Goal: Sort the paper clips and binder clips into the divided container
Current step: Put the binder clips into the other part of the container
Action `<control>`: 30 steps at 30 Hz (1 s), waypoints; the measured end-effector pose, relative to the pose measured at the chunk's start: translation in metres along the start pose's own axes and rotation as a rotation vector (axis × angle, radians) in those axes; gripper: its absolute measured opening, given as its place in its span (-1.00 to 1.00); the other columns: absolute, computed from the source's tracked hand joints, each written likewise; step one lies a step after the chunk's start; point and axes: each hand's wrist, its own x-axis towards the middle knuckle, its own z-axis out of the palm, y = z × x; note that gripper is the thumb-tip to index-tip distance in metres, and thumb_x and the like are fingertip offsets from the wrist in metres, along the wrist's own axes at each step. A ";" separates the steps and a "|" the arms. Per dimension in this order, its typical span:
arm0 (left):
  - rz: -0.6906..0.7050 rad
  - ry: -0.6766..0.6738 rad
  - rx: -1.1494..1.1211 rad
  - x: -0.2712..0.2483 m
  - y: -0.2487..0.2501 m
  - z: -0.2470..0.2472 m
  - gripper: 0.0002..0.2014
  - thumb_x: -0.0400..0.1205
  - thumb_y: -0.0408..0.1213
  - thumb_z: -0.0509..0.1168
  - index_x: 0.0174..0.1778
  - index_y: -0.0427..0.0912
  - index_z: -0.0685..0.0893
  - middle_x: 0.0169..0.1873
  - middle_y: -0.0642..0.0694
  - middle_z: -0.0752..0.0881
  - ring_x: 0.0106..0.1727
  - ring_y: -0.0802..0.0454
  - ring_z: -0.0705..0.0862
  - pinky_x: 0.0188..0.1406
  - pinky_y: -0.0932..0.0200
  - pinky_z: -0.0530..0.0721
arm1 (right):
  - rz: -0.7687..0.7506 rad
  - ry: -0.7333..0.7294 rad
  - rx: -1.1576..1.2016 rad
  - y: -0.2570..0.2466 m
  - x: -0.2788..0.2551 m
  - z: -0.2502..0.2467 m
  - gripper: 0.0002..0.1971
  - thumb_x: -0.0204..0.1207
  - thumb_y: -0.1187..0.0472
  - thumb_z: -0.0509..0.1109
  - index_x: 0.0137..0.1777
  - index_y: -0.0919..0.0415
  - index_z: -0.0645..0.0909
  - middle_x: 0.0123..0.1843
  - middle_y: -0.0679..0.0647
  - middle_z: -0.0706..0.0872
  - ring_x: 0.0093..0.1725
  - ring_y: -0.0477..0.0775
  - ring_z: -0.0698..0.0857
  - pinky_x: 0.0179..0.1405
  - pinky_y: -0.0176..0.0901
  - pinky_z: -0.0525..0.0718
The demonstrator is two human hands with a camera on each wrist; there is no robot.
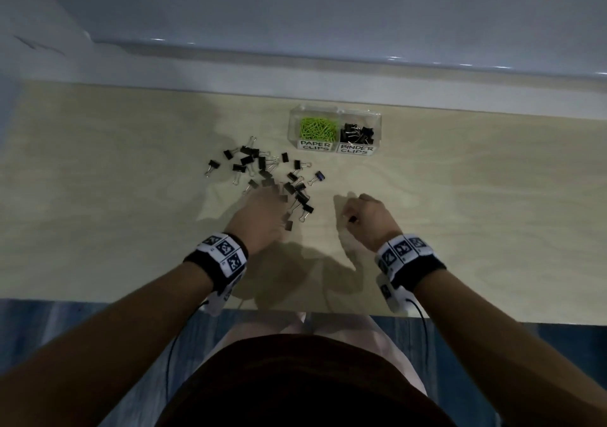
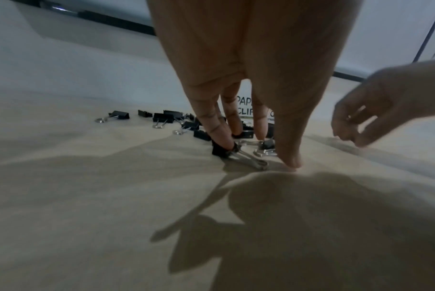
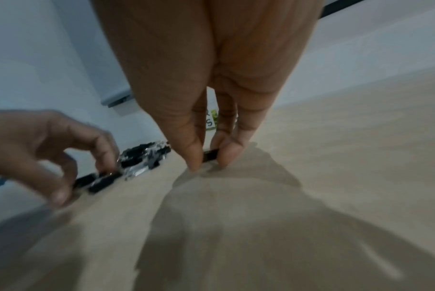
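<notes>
Right hand [image 3: 206, 110] grip around binder clip [image 3: 209, 155]; left hand [image 1: 262, 219] on pile [image 1: 262, 167]

— How many containers? 
— One divided container [image 1: 335, 111], beyond the two hands, with two compartments and two labels.

— Hands? 
— Two: left hand [image 1: 261, 221], right hand [image 1: 369, 219], each with one marker wristband.

— Binder clips? 
— The scattered binder clips [image 1: 262, 170] around and beyond the left fingertips number roughly two dozen; overlap prevents an exact count. One more black clip [image 3: 209, 156] sits between the right thumb and finger.

— Paper clips? 
— One green heap [image 1: 318, 128], too tangled to count. The black heap beside it likewise.
</notes>
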 end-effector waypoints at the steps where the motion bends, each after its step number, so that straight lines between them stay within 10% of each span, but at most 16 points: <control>1: 0.002 0.016 -0.004 0.000 -0.001 0.002 -0.55 0.45 -0.16 0.46 0.25 -0.08 0.56 0.31 -0.08 0.40 0.33 -0.06 0.39 0.25 -0.06 0.61 | -0.015 0.043 0.004 -0.006 0.008 -0.006 -0.78 0.37 0.45 0.32 -0.03 0.26 0.66 -0.07 0.19 0.60 -0.13 0.27 0.65 -0.18 -0.18 0.52; 8: -0.128 0.196 -0.060 -0.013 -0.010 0.011 -0.61 0.46 -0.25 0.44 0.20 -0.09 0.57 0.23 -0.12 0.45 0.25 -0.11 0.41 0.20 0.00 0.59 | -0.087 0.018 -0.149 -0.047 0.068 -0.019 -0.47 0.44 0.52 0.28 0.38 0.11 0.51 0.35 0.11 0.47 0.29 0.16 0.52 0.31 -0.04 0.57; 20: -0.128 0.105 -0.287 0.001 0.000 0.007 -0.78 0.42 -0.34 0.47 -0.11 -0.12 0.58 -0.07 0.00 0.55 -0.05 0.06 0.56 -0.02 0.20 0.54 | -0.085 -0.006 -0.131 -0.019 0.050 -0.016 -0.89 0.39 0.33 0.36 -0.11 0.22 0.51 -0.12 0.12 0.59 -0.17 0.19 0.58 -0.25 -0.16 0.40; 25: 0.009 0.099 -0.287 0.028 0.032 -0.021 -0.96 0.52 -0.38 0.39 -0.15 -0.22 0.69 -0.11 -0.03 0.62 -0.14 0.08 0.59 -0.04 0.19 0.60 | 0.023 -0.017 -0.008 -0.001 0.038 -0.024 -0.86 0.31 0.26 0.51 -0.27 0.16 0.56 -0.26 0.09 0.72 -0.24 0.15 0.68 -0.22 -0.07 0.67; 30: 0.117 0.261 -0.330 0.092 0.086 -0.068 -0.94 0.55 -0.36 0.36 -0.09 -0.22 0.68 -0.04 -0.14 0.65 -0.14 0.02 0.60 0.06 0.07 0.66 | 0.095 0.289 0.159 0.003 0.051 -0.066 -0.84 0.28 0.28 0.59 -0.30 0.14 0.62 -0.33 0.02 0.69 -0.31 0.02 0.66 -0.33 -0.30 0.56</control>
